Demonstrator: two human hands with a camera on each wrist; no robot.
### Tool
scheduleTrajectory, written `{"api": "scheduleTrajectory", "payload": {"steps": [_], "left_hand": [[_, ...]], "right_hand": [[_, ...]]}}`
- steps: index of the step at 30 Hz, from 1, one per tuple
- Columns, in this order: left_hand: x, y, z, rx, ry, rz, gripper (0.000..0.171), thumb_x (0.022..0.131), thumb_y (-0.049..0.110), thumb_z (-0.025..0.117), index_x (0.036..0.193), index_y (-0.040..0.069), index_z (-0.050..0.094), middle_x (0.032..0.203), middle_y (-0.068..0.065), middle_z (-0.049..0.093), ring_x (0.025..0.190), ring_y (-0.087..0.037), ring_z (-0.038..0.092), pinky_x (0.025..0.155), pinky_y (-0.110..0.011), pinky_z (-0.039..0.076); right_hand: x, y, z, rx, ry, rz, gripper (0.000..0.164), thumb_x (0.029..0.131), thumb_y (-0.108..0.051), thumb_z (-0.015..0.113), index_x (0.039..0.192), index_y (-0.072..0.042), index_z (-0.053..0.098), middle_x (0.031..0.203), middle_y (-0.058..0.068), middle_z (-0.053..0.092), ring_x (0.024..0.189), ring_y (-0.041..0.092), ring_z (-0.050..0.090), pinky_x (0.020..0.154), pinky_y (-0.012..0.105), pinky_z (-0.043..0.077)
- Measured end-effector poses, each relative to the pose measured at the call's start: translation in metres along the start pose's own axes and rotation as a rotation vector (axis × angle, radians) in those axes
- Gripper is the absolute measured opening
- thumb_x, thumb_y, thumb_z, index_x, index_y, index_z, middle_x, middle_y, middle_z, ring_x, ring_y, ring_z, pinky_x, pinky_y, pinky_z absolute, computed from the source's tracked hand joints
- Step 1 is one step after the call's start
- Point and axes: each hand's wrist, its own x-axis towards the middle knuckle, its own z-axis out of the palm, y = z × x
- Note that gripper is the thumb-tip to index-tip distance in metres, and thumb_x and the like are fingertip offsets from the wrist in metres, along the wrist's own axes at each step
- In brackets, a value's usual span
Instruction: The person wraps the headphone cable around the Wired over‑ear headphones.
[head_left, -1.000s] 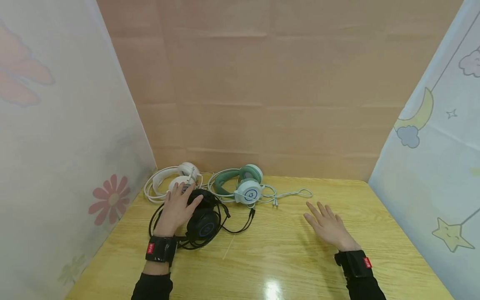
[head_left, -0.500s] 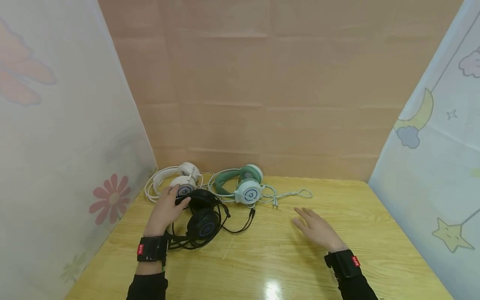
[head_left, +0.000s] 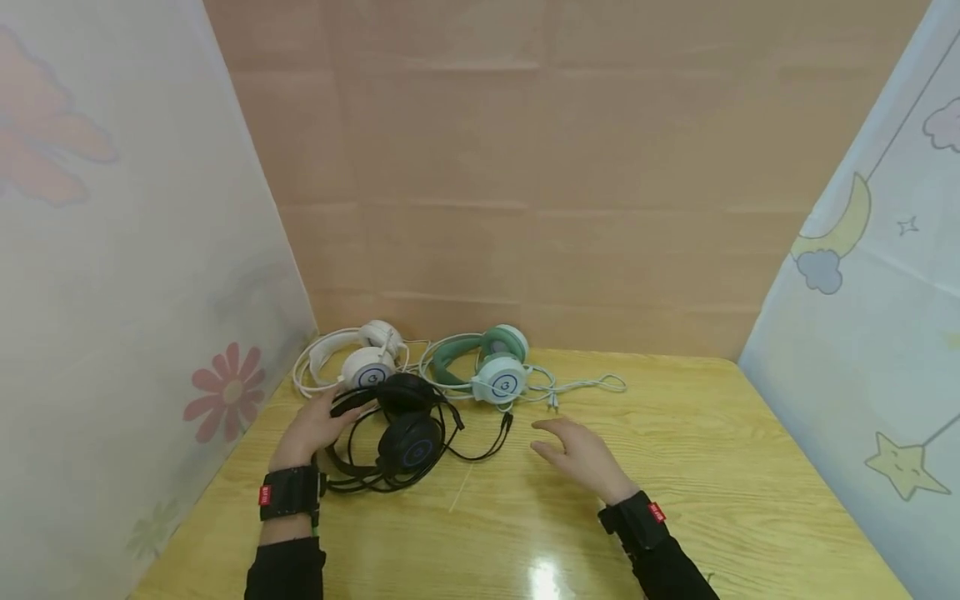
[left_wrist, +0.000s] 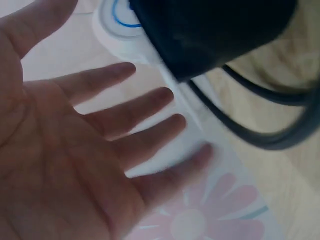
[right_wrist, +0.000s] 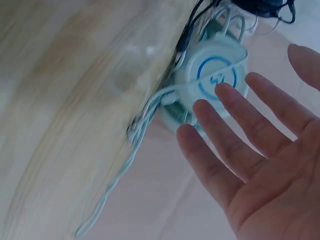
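Black headphones [head_left: 411,442] lie on the left part of the table with their cable looped about them. Beside their left end is my left hand [head_left: 309,429]; in the left wrist view its palm [left_wrist: 60,160] faces the camera, fingers spread and nearly straight, apart from the black headband and cable. My right hand [head_left: 583,457] hovers over the table right of the black headphones, fingers extended and holding nothing. Its palm and spread fingers show in the right wrist view, in front of the green headphones [right_wrist: 212,75]. White headphones [head_left: 367,367] lie behind the black pair.
The wooden table [head_left: 712,433] ends at a brown paper backdrop [head_left: 525,208]. Patterned sheets stand at the left [head_left: 150,292] and right. A pale green cable [head_left: 592,385] trails rightward from the green headphones. A black plug end [head_left: 504,425] lies in front of them.
My left hand has drawn back leftward off the black headphones to their left side. My right hand has moved left, toward the black headphones. The headphones themselves stay about where they were.
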Motion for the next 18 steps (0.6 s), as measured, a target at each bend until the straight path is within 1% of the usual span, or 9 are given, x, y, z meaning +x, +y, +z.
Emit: {"api": "scheduleTrajectory", "payload": {"steps": [3,5,7,9,11,13,14,17,18], "left_hand": [[0.004,-0.007,0.005,-0.018,-0.022,-0.036,0.074,0.098,0.039,0.055,0.15,-0.006,0.026,0.145,-0.038,0.037,0.131,-0.056,0.038,0.103,-0.064,0.036],[0.004,-0.01,0.006,-0.04,-0.042,-0.08,0.076,0.097,0.038,0.056,0.15,-0.006,0.024,0.145,-0.038,0.036,0.13,-0.057,0.038,0.103,-0.064,0.036],[0.003,-0.012,0.007,-0.068,-0.054,-0.12,0.076,0.096,0.037,0.057,0.151,-0.004,0.024,0.143,-0.038,0.039,0.128,-0.056,0.042,0.101,-0.062,0.039],[0.001,-0.013,0.007,-0.082,-0.061,-0.154,0.077,0.095,0.035,0.058,0.151,-0.004,0.022,0.142,-0.039,0.04,0.126,-0.056,0.044,0.098,-0.062,0.041],[-0.001,-0.014,0.008,-0.079,-0.054,-0.169,0.076,0.094,0.031,0.059,0.15,-0.005,0.022,0.139,-0.041,0.042,0.123,-0.056,0.047,0.096,-0.062,0.042],[-0.002,-0.017,0.008,-0.072,-0.051,-0.174,0.076,0.093,0.027,0.06,0.15,-0.005,0.021,0.138,-0.041,0.043,0.121,-0.055,0.048,0.096,-0.062,0.042],[-0.002,-0.018,0.008,-0.06,-0.051,-0.164,0.077,0.092,0.023,0.061,0.149,-0.007,0.02,0.136,-0.042,0.043,0.118,-0.055,0.05,0.094,-0.061,0.043],[-0.001,-0.021,0.008,-0.025,-0.046,-0.15,0.078,0.087,0.017,0.066,0.146,-0.011,0.023,0.131,-0.043,0.047,0.112,-0.053,0.054,0.092,-0.059,0.045],[0.0,-0.022,0.008,-0.014,-0.046,-0.145,0.075,0.086,0.015,0.067,0.143,-0.012,0.027,0.127,-0.042,0.05,0.108,-0.051,0.057,0.089,-0.058,0.046]], "right_hand": [[0.008,-0.013,0.01,-0.012,0.033,-0.057,0.037,0.093,-0.033,0.065,0.124,-0.013,0.067,0.123,0.005,0.068,0.114,0.025,0.064,0.095,0.043,0.05],[0.015,-0.022,0.016,0.009,0.045,-0.09,0.034,0.093,-0.029,0.066,0.123,-0.013,0.067,0.12,0.004,0.069,0.107,0.024,0.067,0.088,0.04,0.053],[0.022,-0.031,0.023,0.036,0.046,-0.125,0.033,0.093,-0.028,0.066,0.123,-0.013,0.066,0.119,0.004,0.069,0.101,0.023,0.067,0.08,0.035,0.053],[0.027,-0.042,0.031,0.072,0.031,-0.16,0.034,0.094,-0.027,0.065,0.125,-0.013,0.065,0.12,0.004,0.068,0.099,0.023,0.067,0.076,0.033,0.052],[0.033,-0.053,0.039,0.093,0.01,-0.203,0.037,0.094,-0.027,0.065,0.129,-0.014,0.062,0.123,0.004,0.066,0.099,0.025,0.067,0.075,0.031,0.053],[0.038,-0.065,0.048,0.077,-0.002,-0.241,0.041,0.094,-0.029,0.065,0.132,-0.015,0.06,0.128,0.005,0.063,0.104,0.024,0.066,0.079,0.033,0.053],[0.04,-0.072,0.051,0.065,0.001,-0.262,0.042,0.093,-0.028,0.066,0.133,-0.015,0.059,0.131,0.005,0.061,0.107,0.025,0.065,0.082,0.034,0.054],[0.048,-0.087,0.063,-0.023,0.099,-0.348,0.041,0.09,-0.025,0.071,0.129,-0.015,0.062,0.131,0.007,0.058,0.112,0.023,0.061,0.083,0.036,0.054],[0.051,-0.093,0.065,-0.067,0.134,-0.371,0.042,0.088,-0.026,0.072,0.128,-0.017,0.062,0.131,0.007,0.057,0.115,0.023,0.059,0.086,0.038,0.053]]}}
